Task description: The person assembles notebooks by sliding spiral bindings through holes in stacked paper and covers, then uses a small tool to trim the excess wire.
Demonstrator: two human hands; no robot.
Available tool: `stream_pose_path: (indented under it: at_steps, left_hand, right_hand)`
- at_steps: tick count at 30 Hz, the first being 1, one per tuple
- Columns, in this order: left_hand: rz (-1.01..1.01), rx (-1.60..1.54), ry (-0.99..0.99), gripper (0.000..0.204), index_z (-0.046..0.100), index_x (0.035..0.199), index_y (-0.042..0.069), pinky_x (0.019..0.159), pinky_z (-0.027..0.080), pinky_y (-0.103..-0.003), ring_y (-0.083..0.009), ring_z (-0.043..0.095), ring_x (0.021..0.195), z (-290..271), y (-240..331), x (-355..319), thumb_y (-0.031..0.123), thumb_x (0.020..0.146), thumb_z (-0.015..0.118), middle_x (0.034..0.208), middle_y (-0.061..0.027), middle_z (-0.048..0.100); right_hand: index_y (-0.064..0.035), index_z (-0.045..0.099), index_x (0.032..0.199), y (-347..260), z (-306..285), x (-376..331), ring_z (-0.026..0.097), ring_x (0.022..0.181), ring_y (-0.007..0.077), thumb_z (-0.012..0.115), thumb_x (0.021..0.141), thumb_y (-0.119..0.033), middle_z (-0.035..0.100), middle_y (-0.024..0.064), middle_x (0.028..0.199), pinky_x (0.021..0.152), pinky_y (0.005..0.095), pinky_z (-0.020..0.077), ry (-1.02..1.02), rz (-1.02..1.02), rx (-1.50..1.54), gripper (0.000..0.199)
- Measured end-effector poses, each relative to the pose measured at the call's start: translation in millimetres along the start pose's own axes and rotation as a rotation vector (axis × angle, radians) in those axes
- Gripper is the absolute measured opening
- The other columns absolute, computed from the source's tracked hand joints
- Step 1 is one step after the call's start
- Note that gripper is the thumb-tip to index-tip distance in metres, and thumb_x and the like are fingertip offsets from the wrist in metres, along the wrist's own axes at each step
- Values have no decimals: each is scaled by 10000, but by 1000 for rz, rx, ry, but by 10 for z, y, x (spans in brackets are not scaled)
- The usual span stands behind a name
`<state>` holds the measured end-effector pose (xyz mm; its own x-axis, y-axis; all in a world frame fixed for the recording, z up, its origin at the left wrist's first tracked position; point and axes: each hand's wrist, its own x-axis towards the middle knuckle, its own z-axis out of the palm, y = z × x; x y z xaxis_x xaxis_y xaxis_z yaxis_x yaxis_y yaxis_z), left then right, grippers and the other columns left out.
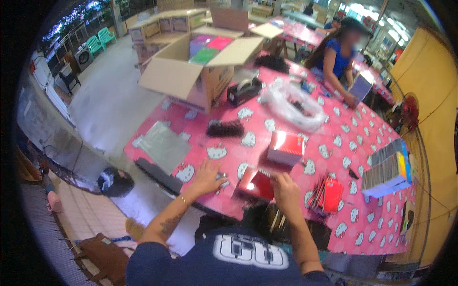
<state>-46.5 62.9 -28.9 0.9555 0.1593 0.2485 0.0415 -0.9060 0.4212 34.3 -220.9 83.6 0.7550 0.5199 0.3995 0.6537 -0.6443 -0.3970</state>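
My left hand (208,179) rests on the pink patterned tabletop (336,152) with its fingers spread, holding nothing I can see. To its right lies a small stack of red-covered notebooks (256,184) near the table's front edge. My right hand (285,190) has its fingers bent round the right edge of these notebooks; the fingertips are partly hidden. Just behind stands a taller stack of red notebooks (286,147). A loose, fanned pile of red notebooks (328,195) sits to the right of my right hand.
An open carton (210,88) with colourful packs stands at the back left, beside a black tape dispenser (244,90). Clear plastic sheets (164,147) lie left, a plastic bag (298,102) behind. Rows of booklets (387,171) stand right. Across the table, a person (338,62) holds a booklet.
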Motion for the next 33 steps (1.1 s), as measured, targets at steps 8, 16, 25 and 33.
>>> stream_pose_path:
  at_steps: [8, 16, 25, 33]
  left_hand:
    - [-83, -188, 118, 412, 553, 1330, 58, 942, 436, -469, -333, 566, 1065, -33, -40, -413, 300, 997, 540, 1131, -147, 572]
    - [-386, -1203, -299, 382, 559, 1243, 23, 731, 518, -292, -164, 668, 853, -340, 839, -79, 327, 1065, 412, 999, -67, 644]
    - [-597, -1562, -509, 392, 560, 1156, -9, 767, 619, -413, -300, 733, 833, -434, 953, -37, 353, 1039, 464, 973, -172, 695]
    - [144, -194, -61, 391, 637, 1241, -2, 708, 546, -330, -226, 684, 850, -624, 1090, 46, 304, 1013, 553, 1029, -130, 706]
  right_hand:
    - [-106, 678, 1072, -69, 98, -43, 663, 772, 330, 679, 898, -215, 654, 111, 935, 664, 434, 524, 58, 71, 36, 206]
    - [-103, 684, 1049, -164, 116, -52, 660, 758, 322, 703, 874, -188, 660, 109, 902, 659, 423, 519, 87, 42, 26, 196]
    - [-119, 684, 1000, -142, 127, -80, 659, 700, 320, 689, 887, -175, 686, 100, 857, 618, 430, 508, 133, 12, 41, 126]
    - [-130, 670, 1038, -82, 128, -129, 675, 754, 308, 678, 892, -199, 680, 92, 880, 651, 426, 522, 101, 23, 29, 161]
